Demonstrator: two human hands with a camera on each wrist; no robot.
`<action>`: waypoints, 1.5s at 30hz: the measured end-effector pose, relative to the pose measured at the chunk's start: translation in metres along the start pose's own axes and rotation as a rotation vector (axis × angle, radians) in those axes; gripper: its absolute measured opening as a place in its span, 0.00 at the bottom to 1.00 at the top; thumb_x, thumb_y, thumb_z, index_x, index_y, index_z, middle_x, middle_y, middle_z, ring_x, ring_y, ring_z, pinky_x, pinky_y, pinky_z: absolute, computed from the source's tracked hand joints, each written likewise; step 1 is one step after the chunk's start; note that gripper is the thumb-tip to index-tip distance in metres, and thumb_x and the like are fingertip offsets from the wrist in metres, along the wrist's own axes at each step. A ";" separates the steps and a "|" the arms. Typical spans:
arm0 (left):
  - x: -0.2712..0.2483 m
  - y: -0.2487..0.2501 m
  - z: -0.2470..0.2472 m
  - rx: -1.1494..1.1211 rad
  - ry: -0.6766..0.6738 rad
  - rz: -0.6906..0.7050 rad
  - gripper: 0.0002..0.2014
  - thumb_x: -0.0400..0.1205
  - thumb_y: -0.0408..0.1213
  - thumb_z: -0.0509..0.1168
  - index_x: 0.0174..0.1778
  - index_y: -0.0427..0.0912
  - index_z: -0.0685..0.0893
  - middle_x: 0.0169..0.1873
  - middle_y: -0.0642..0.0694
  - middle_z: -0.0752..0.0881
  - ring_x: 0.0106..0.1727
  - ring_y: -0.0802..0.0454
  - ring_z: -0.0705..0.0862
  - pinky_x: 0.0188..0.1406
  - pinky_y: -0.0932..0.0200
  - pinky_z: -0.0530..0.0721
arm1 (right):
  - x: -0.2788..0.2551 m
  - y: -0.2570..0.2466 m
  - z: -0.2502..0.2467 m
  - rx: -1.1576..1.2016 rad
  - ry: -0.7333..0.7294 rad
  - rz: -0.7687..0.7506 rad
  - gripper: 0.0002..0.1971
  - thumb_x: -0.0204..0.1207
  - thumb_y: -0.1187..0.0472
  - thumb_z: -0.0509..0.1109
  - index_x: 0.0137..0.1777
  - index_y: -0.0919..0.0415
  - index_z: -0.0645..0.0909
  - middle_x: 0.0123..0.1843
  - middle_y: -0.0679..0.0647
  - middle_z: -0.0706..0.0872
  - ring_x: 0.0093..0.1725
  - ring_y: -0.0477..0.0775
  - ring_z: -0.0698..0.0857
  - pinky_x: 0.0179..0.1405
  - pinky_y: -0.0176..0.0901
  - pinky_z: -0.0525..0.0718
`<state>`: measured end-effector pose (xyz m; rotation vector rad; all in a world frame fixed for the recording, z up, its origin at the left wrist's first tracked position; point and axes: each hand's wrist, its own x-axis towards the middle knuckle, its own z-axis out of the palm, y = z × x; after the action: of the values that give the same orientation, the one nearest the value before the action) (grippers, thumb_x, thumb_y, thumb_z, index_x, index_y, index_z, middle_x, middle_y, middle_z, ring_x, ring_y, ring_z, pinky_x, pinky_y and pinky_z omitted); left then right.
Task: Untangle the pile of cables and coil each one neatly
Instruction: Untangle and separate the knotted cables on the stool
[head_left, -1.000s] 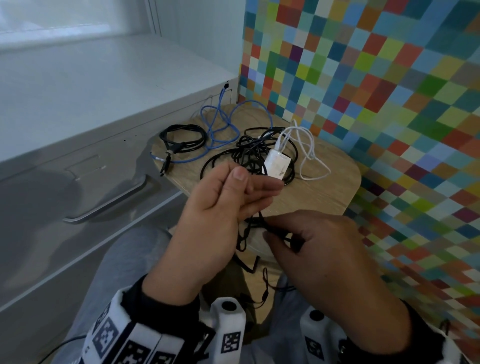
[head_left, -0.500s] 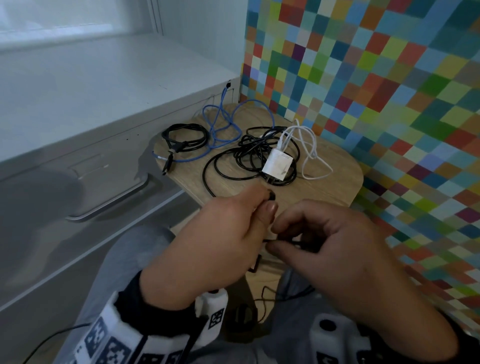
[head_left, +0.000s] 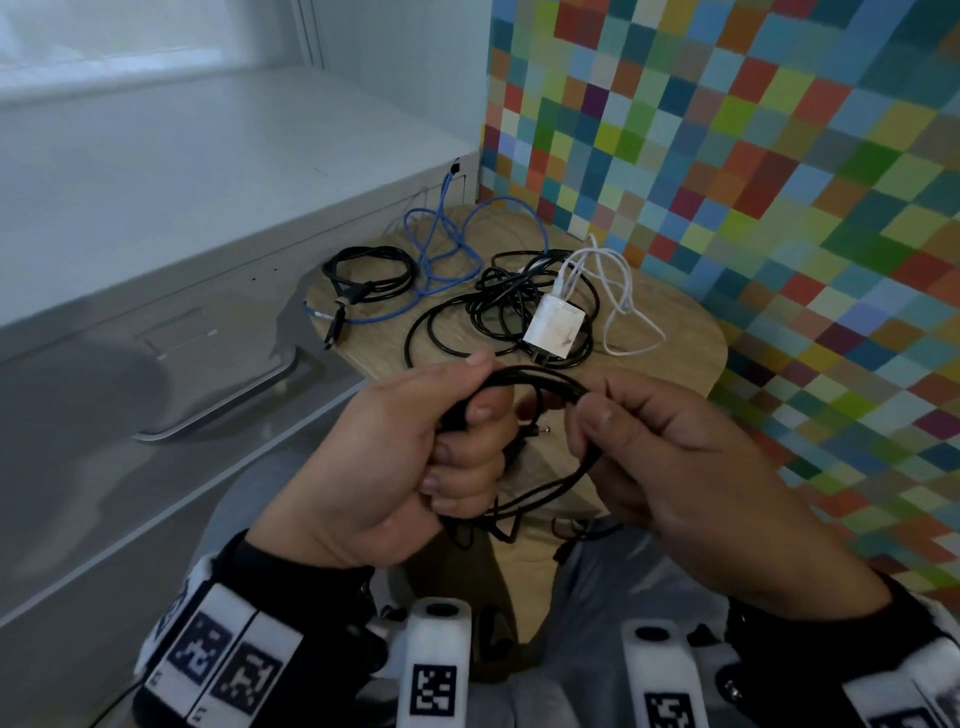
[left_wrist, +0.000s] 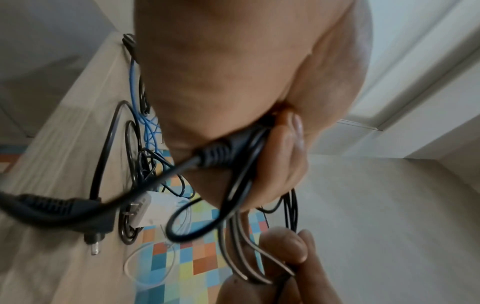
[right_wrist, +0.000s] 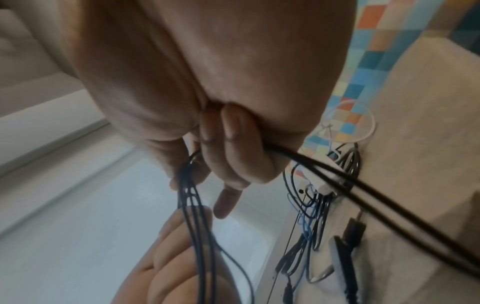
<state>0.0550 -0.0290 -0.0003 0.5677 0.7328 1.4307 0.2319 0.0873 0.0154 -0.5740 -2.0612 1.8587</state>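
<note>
Fingers of left hand (head_left: 395, 462) and right hand (head_left: 691, 467) both clench the looped black cable (head_left: 540, 387) between them.

You were in a lived-in home room: a small wooden side table (head_left: 670, 332) stood beside a glossy white drawer unit (head_left: 156, 364), and a wall of multicoloured squares (head_left: 779, 156) rose behind the table.

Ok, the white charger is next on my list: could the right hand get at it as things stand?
Probably not yet. The right hand grips loops of the black cable, shared with the left hand. The white charger lies uncovered on the wooden table just beyond, so a freed hand likely could.
</note>
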 end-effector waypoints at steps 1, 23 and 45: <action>0.000 0.000 0.000 -0.016 -0.012 -0.006 0.18 0.85 0.48 0.56 0.30 0.46 0.76 0.20 0.54 0.64 0.17 0.59 0.56 0.16 0.64 0.56 | 0.001 0.000 0.002 0.094 0.008 0.015 0.15 0.83 0.49 0.64 0.36 0.52 0.82 0.21 0.49 0.63 0.19 0.46 0.58 0.18 0.34 0.59; 0.002 0.001 -0.001 0.088 0.127 0.149 0.20 0.84 0.46 0.59 0.25 0.46 0.71 0.26 0.48 0.67 0.25 0.54 0.67 0.21 0.62 0.66 | 0.008 -0.001 0.006 0.230 -0.012 0.035 0.19 0.88 0.50 0.63 0.35 0.55 0.79 0.38 0.63 0.87 0.16 0.45 0.58 0.17 0.36 0.55; 0.012 -0.015 0.007 -0.170 0.016 0.245 0.17 0.87 0.46 0.56 0.34 0.45 0.76 0.21 0.53 0.65 0.18 0.56 0.56 0.31 0.57 0.83 | 0.012 0.001 0.006 0.112 0.175 0.035 0.19 0.88 0.55 0.61 0.33 0.53 0.79 0.28 0.54 0.72 0.19 0.44 0.61 0.18 0.33 0.60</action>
<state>0.0704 -0.0176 -0.0078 0.5275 0.5605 1.7083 0.2184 0.0883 0.0131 -0.7204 -1.8350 1.8580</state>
